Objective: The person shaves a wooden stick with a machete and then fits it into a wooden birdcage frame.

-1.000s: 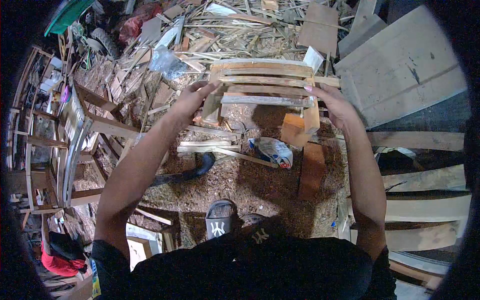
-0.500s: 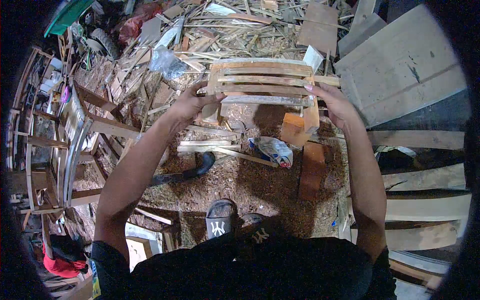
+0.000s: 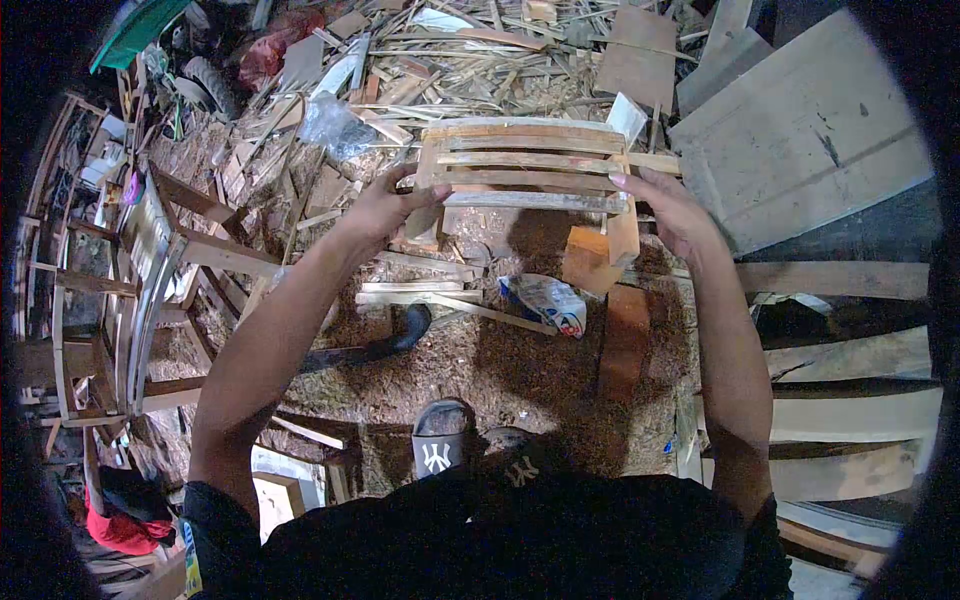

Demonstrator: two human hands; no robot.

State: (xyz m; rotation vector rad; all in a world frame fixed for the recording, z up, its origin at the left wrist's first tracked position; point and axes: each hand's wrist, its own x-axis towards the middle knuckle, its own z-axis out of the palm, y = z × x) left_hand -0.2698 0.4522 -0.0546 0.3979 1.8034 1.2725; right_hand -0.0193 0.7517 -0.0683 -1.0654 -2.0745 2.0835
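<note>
Between my two hands is a slatted wooden frame (image 3: 530,160), with several curved slats joined to a side board at each end. My left hand (image 3: 385,208) grips its left end, thumb laid across the side board. At the opposite end, my right hand (image 3: 668,205) grips the right side board, thumb on top near the slat ends. The far fingers of both hands are partly hidden. Under the frame's right end stands an orange-brown wood block (image 3: 590,258), with a reddish block (image 3: 625,340) lying nearer to me.
Scrap wood strips (image 3: 480,80) pile up at the back. A plastic packet (image 3: 545,302) and thin battens (image 3: 420,292) lie on the sawdust floor. Wooden chair frames (image 3: 150,260) stand at left. At right are a large panel (image 3: 800,140) and curved slats (image 3: 850,415).
Almost nothing differs. The frame and both hands stay in place, with the grip kept at each end.
</note>
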